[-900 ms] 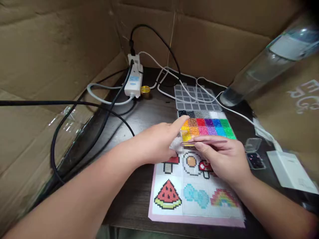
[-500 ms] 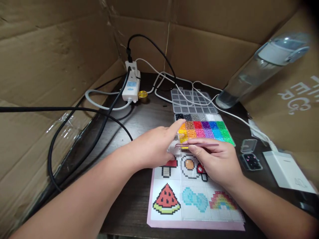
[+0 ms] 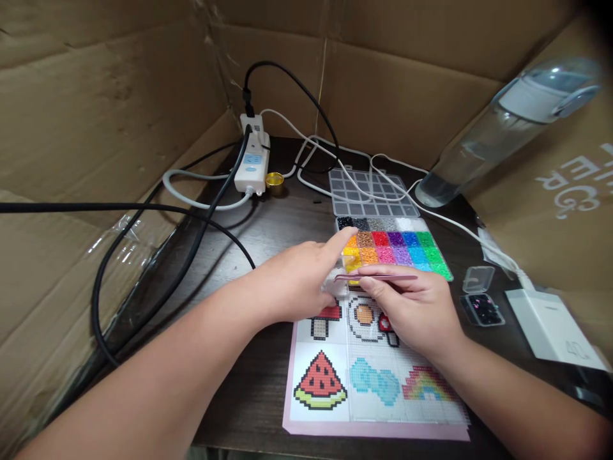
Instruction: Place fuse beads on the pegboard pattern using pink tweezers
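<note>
My right hand (image 3: 421,310) is closed around pink tweezers (image 3: 400,277), which lie nearly level with their tips pointing left. Those tips reach a small clear plastic box (image 3: 336,284) that my left hand (image 3: 294,278) grips between thumb and fingers; its contents are too blurred to tell. My left index finger stretches over the near-left corner of a bead organizer (image 3: 412,241) filled with beads sorted by colour. Below both hands lies a pattern sheet (image 3: 318,412) with a watermelon, a bow and a rainbow. A clear pegboard (image 3: 378,415) covers its right part, partly hidden by my right hand.
A white power strip (image 3: 251,169) with looping cables stands at the back left, beside a small gold cup (image 3: 274,183). On the right are a water bottle (image 3: 502,137), a small open box of dark bits (image 3: 483,310) and a white charger (image 3: 550,329). Cardboard walls (image 3: 407,89) surround the table.
The tweezers have shifted slightly left and their tips look closer together. My left hand and the small box hold almost the same place.
</note>
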### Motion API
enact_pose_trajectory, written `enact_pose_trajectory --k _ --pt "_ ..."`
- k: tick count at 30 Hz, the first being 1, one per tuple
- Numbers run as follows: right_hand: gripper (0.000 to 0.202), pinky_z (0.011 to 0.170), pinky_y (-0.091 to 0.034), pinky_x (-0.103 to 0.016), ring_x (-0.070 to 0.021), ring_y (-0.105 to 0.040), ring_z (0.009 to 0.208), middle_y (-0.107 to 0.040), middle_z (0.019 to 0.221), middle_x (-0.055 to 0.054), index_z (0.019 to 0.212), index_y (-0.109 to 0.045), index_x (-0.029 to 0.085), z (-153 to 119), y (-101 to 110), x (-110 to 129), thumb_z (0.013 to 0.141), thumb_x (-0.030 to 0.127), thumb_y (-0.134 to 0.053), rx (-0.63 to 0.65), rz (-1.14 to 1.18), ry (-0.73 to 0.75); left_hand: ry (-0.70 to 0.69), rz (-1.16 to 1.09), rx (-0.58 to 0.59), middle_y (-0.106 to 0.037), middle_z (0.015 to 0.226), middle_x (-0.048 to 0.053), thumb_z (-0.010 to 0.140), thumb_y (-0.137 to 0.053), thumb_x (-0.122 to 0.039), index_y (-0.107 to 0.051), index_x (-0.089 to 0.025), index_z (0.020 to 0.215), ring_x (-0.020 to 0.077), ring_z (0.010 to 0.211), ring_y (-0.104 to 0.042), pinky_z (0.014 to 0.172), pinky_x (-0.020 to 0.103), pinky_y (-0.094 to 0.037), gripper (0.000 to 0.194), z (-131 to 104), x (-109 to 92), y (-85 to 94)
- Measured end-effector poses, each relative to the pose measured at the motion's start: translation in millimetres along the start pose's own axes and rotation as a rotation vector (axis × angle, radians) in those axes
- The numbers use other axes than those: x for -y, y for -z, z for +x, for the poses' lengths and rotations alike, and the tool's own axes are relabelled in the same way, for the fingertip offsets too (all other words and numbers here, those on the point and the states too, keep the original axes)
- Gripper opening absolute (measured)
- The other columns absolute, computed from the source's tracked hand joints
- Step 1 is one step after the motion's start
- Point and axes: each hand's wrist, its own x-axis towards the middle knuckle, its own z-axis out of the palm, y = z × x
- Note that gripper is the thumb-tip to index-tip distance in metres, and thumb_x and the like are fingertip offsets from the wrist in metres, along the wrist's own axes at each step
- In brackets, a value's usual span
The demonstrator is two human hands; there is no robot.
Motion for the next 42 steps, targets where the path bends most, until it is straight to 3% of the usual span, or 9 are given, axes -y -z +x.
enact_pose_trajectory --k 14,20,27,42 --pt "0.009 0.074 -0.066 -0.032 -0.02 -0.079 0.078 -0.082 0.086 -0.003 0.085 -0.082 0.024 0.2 0.7 0.7 0.082 0.023 -0.073 0.001 -0.003 0.003 -0.029 0.007 -0.01 -0.066 0.124 0.014 0.075 -0.07 -0.019 -0.011 -0.021 0.157 0.03 0.11 -0.064 0.087 0.037 -0.05 0.101 0.9 1.5 -1.9" --pt "0.009 0.074 -0.067 -0.035 -0.0222 -0.079 0.078 -0.082 0.085 -0.004 0.084 -0.081 0.024 0.1 1.3 2.2 0.081 0.024 -0.073 -0.023 -0.026 0.002 -0.008 0.009 -0.003 -0.064 0.131 0.013 0.076 -0.068 -0.021 -0.01 -0.027 0.156 0.0297 0.112 -0.065 0.085 0.036 -0.051 0.098 -0.8 -0.2 0.4" --pt "0.01 0.074 -0.067 -0.036 -0.0226 -0.079 0.078 -0.082 0.087 -0.004 0.086 -0.082 0.024 -0.6 0.5 3.0 0.082 0.026 -0.073 -0.032 -0.008 -0.033 0.002 0.03 0.013 -0.064 0.132 0.014 0.077 -0.068 -0.02 -0.01 -0.022 0.156 0.03 0.113 -0.064 0.087 0.036 -0.05 0.099 -1.2 -2.8 2.3" --pt "0.01 0.075 -0.067 -0.036 -0.0225 -0.078 0.079 -0.082 0.086 -0.005 0.086 -0.081 0.023 0.4 1.1 1.3 0.081 0.026 -0.074 -0.04 -0.01 -0.046 -0.008 0.026 -0.004 -0.065 0.129 0.012 0.078 -0.067 -0.021 -0.013 -0.025 0.155 0.0301 0.112 -0.065 0.084 0.036 -0.05 0.094 -1.8 -3.2 1.9"
